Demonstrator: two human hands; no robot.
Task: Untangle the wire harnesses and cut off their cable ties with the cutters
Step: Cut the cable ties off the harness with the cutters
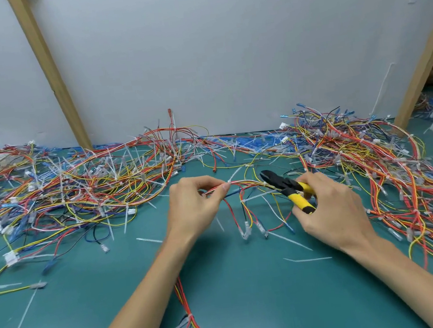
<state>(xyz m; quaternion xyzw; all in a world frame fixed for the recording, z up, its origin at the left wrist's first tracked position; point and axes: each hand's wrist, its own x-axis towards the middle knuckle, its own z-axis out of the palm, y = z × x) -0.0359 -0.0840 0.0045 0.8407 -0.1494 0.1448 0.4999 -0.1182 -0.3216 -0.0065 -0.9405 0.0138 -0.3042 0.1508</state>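
My left hand pinches a thin harness of red, yellow and white wires just above the green mat. A white cable tie sticks out from this harness between my hands. My right hand grips the yellow-handled cutters, whose black jaws point left and touch the harness near the tie. The harness's lower wires hang down to clear plastic connectors. Another part of the harness runs toward me between my forearms.
A big tangle of harnesses covers the mat's left and back. A second pile fills the right side. Cut white tie pieces lie scattered on the green mat. A white wall with wooden posts closes the back.
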